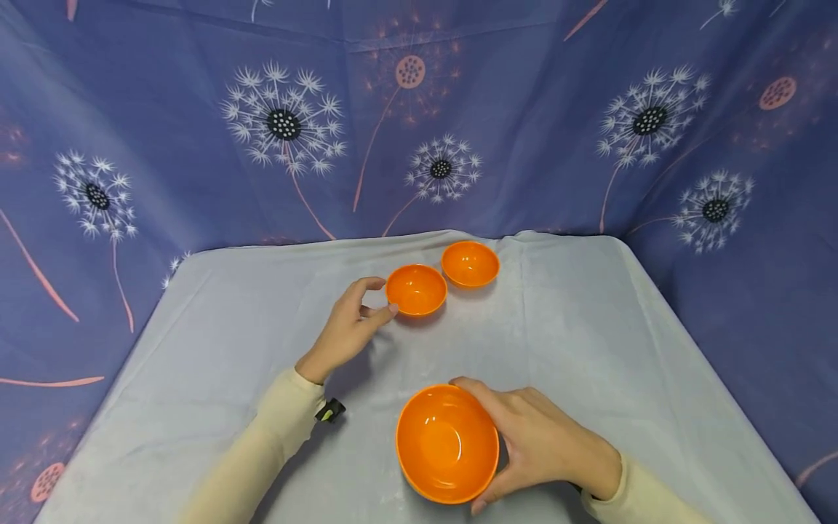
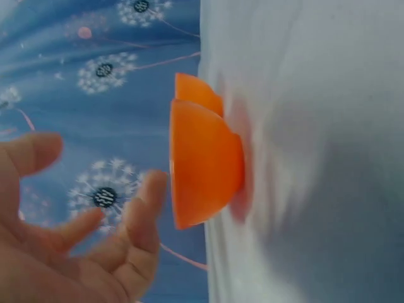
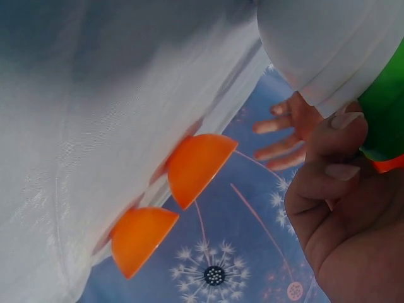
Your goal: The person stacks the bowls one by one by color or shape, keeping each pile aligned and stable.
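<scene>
In the head view my right hand (image 1: 543, 437) grips a large orange bowl (image 1: 447, 444) by its side, near the front of the table. The right wrist view shows a green layer (image 3: 386, 110) and a white ridged one (image 3: 328, 50) outside the orange, like nested bowls. Farther back, a smaller orange bowl (image 1: 417, 291) stands upright on the cloth. My left hand (image 1: 347, 324) is at its left side, fingers spread and thumb close to the rim, holding nothing; whether a fingertip touches is hard to tell.
Another small orange bowl (image 1: 470, 264) stands just behind and right of the first, near the table's back edge. A pale cloth (image 1: 576, 335) covers the table. Blue dandelion-print fabric (image 1: 524, 109) hangs behind and along both sides.
</scene>
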`<action>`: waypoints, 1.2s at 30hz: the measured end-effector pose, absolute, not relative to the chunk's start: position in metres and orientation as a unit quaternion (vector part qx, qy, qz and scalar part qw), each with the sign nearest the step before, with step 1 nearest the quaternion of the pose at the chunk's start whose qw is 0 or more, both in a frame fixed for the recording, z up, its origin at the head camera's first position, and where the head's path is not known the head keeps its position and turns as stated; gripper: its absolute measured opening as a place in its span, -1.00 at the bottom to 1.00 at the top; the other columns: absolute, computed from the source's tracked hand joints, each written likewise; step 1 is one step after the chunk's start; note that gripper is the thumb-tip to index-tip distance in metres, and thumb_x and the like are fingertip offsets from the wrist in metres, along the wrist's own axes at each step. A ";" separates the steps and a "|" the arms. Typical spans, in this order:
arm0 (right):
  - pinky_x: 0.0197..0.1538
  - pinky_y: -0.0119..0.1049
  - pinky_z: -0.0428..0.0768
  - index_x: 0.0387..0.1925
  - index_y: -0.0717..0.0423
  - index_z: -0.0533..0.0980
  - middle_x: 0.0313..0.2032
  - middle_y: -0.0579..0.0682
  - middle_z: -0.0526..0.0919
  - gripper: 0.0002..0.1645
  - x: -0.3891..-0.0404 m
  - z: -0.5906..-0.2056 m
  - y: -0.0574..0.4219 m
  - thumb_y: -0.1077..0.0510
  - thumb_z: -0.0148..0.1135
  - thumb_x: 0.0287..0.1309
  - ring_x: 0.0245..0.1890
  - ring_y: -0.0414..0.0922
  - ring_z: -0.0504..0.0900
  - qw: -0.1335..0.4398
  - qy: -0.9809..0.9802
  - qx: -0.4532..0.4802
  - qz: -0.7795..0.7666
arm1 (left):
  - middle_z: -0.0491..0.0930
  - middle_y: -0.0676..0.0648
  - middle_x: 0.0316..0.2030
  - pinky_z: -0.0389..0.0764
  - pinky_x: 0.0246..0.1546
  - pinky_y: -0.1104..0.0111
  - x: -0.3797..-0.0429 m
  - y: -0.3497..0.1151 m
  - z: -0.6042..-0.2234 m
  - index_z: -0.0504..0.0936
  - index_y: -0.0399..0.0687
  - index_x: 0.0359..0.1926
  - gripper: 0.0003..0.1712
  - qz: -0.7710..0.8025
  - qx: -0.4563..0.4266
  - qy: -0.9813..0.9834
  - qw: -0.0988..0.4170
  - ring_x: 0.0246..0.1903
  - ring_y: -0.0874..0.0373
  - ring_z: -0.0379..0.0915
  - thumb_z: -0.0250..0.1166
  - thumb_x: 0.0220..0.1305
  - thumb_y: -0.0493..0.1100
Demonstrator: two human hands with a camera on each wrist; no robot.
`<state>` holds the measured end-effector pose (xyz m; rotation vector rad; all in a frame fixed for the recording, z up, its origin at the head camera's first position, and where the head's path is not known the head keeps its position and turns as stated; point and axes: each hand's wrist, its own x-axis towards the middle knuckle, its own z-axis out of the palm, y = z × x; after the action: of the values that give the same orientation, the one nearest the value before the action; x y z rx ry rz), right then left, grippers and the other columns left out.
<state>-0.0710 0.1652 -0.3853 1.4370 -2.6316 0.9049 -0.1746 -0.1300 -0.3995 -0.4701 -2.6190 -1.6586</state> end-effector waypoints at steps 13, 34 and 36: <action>-0.27 -0.29 0.61 0.31 0.00 0.20 -0.03 -0.31 0.52 0.44 -0.070 -0.383 0.163 -0.64 0.38 -0.64 -0.23 -0.38 0.55 0.027 -0.834 0.468 0.291 | -0.02 -0.32 0.31 0.56 -0.20 -0.07 -0.194 -0.124 -0.397 0.00 -0.20 0.41 -0.32 -0.661 -0.037 -0.741 -0.111 -0.19 -0.33 0.52 0.11 0.41 -0.21; -0.26 -0.28 0.62 0.33 -0.02 0.16 -0.02 -0.32 0.52 0.43 -0.070 -0.384 0.163 -0.64 0.37 -0.61 -0.22 -0.38 0.55 0.014 -0.838 0.464 0.286 | 0.24 -0.26 0.22 0.60 -0.26 0.03 -0.226 -0.118 -0.437 0.11 -0.05 0.43 -0.45 -0.706 0.003 -0.691 -0.156 -0.28 -0.27 0.56 -0.03 0.49 -0.16; -0.25 -0.28 0.62 0.34 -0.04 0.15 -0.01 -0.32 0.51 0.43 -0.070 -0.384 0.164 -0.63 0.37 -0.59 -0.21 -0.38 0.55 0.008 -0.839 0.462 0.286 | 0.26 -0.26 0.20 0.61 -0.29 0.04 -0.228 -0.116 -0.439 0.13 -0.03 0.42 -0.46 -0.705 0.008 -0.693 -0.154 -0.31 -0.26 0.56 -0.02 0.49 -0.15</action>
<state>-0.0698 0.1638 -0.3842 1.4449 -2.6240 0.8941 -0.2275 -0.1157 -0.4388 0.0292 -2.4193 -2.4615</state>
